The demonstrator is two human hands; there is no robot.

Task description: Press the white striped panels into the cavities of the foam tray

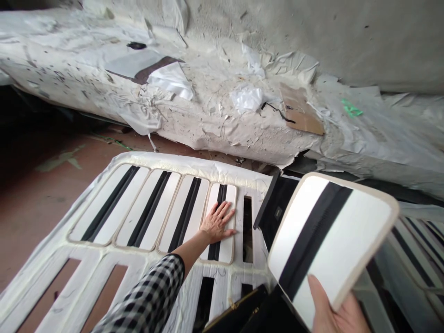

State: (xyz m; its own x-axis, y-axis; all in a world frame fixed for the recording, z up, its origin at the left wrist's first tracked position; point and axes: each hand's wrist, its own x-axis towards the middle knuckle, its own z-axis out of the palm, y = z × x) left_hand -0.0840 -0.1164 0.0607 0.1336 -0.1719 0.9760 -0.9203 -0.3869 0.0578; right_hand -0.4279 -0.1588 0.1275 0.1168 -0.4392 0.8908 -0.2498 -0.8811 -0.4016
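Observation:
My left hand (218, 223) lies flat with fingers spread on a white rounded panel (227, 252), pressing near its black lengthwise strip. Three similar panels, such as the far-left white panel (100, 199), sit side by side in a row, each with a tan edge and a dark strip. On the right, my right hand (338, 314) grips a loose white panel (333, 231) by its lower edge, thumb on its face. That panel is tilted and raised, and its black strip runs diagonally. Beneath the row is a pale slotted board (60, 266) with glue-like residue along its ridges.
A black case-like object (277, 203) stands behind the held panel, and a black zipped bag (243, 312) lies below. Beyond the board is a stained, covered bench (208, 125) with cardboard (301, 108) and crumpled white plastic (246, 98). More striped panels (412, 249) show at right.

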